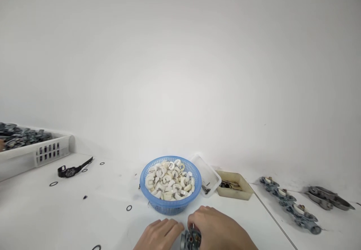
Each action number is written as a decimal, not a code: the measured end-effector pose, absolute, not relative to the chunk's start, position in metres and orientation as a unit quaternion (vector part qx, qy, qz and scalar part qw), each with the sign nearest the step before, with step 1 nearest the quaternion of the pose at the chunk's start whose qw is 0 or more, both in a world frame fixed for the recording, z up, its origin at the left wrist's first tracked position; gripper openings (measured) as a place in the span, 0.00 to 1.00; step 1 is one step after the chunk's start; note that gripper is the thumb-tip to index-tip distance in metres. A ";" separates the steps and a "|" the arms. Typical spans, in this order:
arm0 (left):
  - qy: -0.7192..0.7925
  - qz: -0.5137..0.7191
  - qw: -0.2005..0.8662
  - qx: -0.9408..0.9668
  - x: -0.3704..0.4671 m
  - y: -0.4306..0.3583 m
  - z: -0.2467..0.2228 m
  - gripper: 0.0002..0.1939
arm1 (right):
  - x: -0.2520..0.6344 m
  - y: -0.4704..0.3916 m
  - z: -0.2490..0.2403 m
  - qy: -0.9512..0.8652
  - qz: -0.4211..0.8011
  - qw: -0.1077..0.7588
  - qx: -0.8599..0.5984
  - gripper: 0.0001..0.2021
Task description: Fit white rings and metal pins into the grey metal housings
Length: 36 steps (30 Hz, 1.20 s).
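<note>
Both my hands are at the bottom edge of the view, on a small grey metal part (191,239) with a brownish centre. My left hand (158,235) lies against its left side, fingers curled. My right hand (218,230) covers its right side, with fingertips on the top of the part. Just beyond my hands stands a blue plastic basket (149,198) heaped with white and cream curved plastic pieces (169,180).
A clear plastic tray (210,174) and a beige tray (235,193) sit right of the basket. Rows of grey assembled parts (290,205) lie at far right. A white crate (34,154) of dark parts stands far left, with a black tool (73,169) and black O-rings (129,208) on the table.
</note>
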<state>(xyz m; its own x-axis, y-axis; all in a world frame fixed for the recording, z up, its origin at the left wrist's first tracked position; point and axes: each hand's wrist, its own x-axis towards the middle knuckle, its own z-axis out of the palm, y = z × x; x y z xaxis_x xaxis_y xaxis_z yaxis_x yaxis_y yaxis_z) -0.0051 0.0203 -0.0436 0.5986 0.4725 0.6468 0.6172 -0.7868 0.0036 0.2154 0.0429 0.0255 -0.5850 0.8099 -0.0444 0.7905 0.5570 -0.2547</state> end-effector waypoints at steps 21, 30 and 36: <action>-0.433 -0.179 -0.066 -0.881 0.013 0.007 -0.055 0.48 | 0.238 0.028 0.072 -0.828 0.224 -0.016 -0.513 0.15; -0.403 -0.179 -0.194 -0.876 0.025 0.016 -0.067 0.44 | 0.246 0.033 0.074 -0.808 0.125 0.101 -0.567 0.16; -0.418 -0.199 -0.263 -0.847 0.034 0.026 -0.077 0.43 | 0.209 0.081 0.071 -0.851 0.023 0.127 -0.509 0.14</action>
